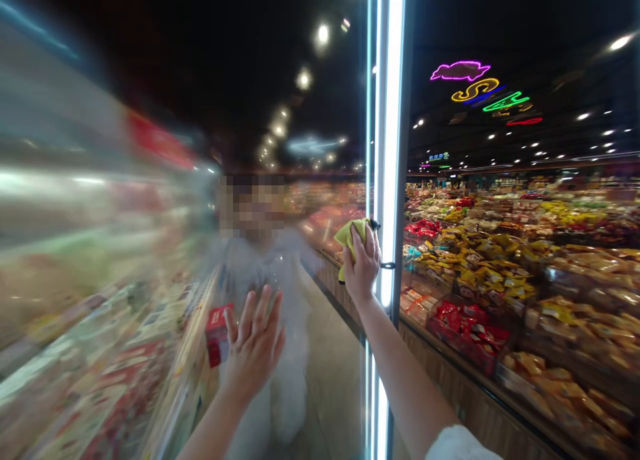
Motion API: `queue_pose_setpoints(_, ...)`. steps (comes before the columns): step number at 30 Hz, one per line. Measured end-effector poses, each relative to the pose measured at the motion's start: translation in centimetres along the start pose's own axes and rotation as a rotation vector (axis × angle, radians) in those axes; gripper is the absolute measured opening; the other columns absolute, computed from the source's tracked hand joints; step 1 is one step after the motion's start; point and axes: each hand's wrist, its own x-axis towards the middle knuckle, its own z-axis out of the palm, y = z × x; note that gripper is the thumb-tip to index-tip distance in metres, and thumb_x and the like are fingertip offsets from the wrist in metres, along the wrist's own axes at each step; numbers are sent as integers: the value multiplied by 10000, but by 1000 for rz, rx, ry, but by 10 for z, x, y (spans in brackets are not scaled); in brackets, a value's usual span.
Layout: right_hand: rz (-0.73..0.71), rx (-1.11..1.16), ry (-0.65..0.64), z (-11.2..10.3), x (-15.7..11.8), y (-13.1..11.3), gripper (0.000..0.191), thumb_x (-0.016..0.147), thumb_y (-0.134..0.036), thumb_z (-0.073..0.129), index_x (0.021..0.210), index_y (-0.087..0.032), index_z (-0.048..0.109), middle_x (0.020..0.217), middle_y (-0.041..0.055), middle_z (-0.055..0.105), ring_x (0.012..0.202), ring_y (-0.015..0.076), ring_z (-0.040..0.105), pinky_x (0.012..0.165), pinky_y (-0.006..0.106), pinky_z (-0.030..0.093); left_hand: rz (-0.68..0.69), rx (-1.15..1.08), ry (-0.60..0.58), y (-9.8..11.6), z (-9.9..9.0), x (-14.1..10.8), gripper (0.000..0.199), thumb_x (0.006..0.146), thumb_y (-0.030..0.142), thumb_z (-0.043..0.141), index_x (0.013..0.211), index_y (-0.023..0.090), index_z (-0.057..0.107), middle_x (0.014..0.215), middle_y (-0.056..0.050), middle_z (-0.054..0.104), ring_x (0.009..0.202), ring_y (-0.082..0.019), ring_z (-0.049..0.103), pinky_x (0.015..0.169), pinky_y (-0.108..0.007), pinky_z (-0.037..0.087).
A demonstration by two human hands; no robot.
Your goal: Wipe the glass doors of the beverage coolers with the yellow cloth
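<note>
Head view. Cloth [345, 236]: yellow-green, matte, bunched into soft folds; one fold bulges up and left past the fingers, a narrow tail hangs below, ending in a dark tip. Another dark patch shows at its upper right. Position: near the right edge of a glossy panel [335, 360], just beside the bright vertical light strip [393, 133].

Right hand [363, 263]: fingers curved over the cloth, gripping it, arm extended. Left hand [256, 333]: fingers spread, back toward me, lower than the right and in front of the panel; cannot tell whether the palm touches. A blurred pale figure [265, 280] shows behind it, with a red box [215, 337] just left of the fingers.

Right of the strip: bench [445, 387], wood-look front, yellow packets [480, 260] heaped on top, red packets [465, 330] nearer its front edge.
</note>
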Motion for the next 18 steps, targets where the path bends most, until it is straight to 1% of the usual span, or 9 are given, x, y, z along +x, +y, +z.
queue_pose_setpoints(2, -71, -8, -45, -3, -12, -3, 458, 1010, -300, 494, 1464, -299, 550, 1600, 84, 437, 1479, 290, 391, 1184, 540, 379, -2, 6, -1, 0, 0, -2, 756, 979, 321, 565, 1629, 281, 181, 1682, -61, 228, 1589, -244, 97, 1285, -590, 19)
queue_pose_setpoints(5, -219, 6, -159, -17, -45, 9, 426, 999, -248, 514, 1407, -325, 605, 1560, 54, 495, 1482, 269, 391, 1184, 517, 394, 5, 17, -10, -4, -2, -6, 745, 984, 327, 555, 1629, 282, 184, 1675, -57, 253, 1589, -232, 95, 1288, -581, 22)
queue_pose_setpoints(7, -216, 28, -151, -23, -54, 21, 421, 1004, -234, 501, 1404, -307, 609, 1548, 68, 508, 1476, 264, 403, 1172, 510, 418, 13, 22, -12, -9, -4, -9, 734, 987, 329, 546, 1627, 291, 191, 1673, -55, 260, 1587, -236, 110, 1288, -579, 27)
queue_pose_setpoints(9, -131, 51, -76, -22, -44, 25, 432, 1016, -249, 479, 1434, -274, 583, 1554, 101, 495, 1459, 265, 432, 1159, 514, 435, 12, 25, -8, -14, -7, -10, 727, 987, 326, 546, 1625, 297, 199, 1671, -56, 268, 1583, -245, 131, 1288, -578, 33)
queue_pose_setpoints(10, -84, 58, -38, -19, -34, 23, 442, 1021, -265, 469, 1452, -262, 564, 1559, 114, 486, 1449, 268, 446, 1160, 522, 434, 5, 27, -7, -15, -8, -10, 727, 987, 323, 547, 1625, 295, 199, 1670, -60, 272, 1582, -248, 136, 1287, -579, 36)
queue_pose_setpoints(12, -27, 52, -4, -10, -12, 7, 459, 1029, -294, 455, 1479, -261, 535, 1574, 118, 470, 1451, 278, 446, 1173, 543, 410, -16, 29, -8, -17, -10, -8, 731, 989, 321, 544, 1627, 282, 190, 1666, -73, 282, 1583, -251, 134, 1284, -586, 39)
queue_pose_setpoints(14, -42, 35, -18, -3, 0, -15, 449, 1031, -307, 462, 1471, -278, 545, 1581, 102, 467, 1481, 291, 400, 1184, 557, 386, -34, 31, -8, -17, -11, -6, 729, 994, 327, 535, 1629, 267, 181, 1662, -85, 290, 1584, -255, 127, 1281, -596, 37)
queue_pose_setpoints(16, -125, 27, -59, -2, -7, -34, 421, 1026, -296, 486, 1435, -291, 584, 1573, 85, 483, 1508, 297, 353, 1184, 547, 382, -35, 37, -10, -17, -11, -7, 721, 998, 337, 529, 1628, 257, 188, 1657, -94, 302, 1585, -261, 125, 1280, -598, 35)
queue_pose_setpoints(18, -249, 35, -129, -7, -27, -40, 401, 1015, -256, 507, 1397, -304, 620, 1554, 68, 509, 1513, 286, 345, 1185, 515, 387, -15, 48, -18, -19, -12, -9, 718, 997, 340, 531, 1627, 251, 198, 1652, -99, 319, 1584, -259, 130, 1283, -587, 35)
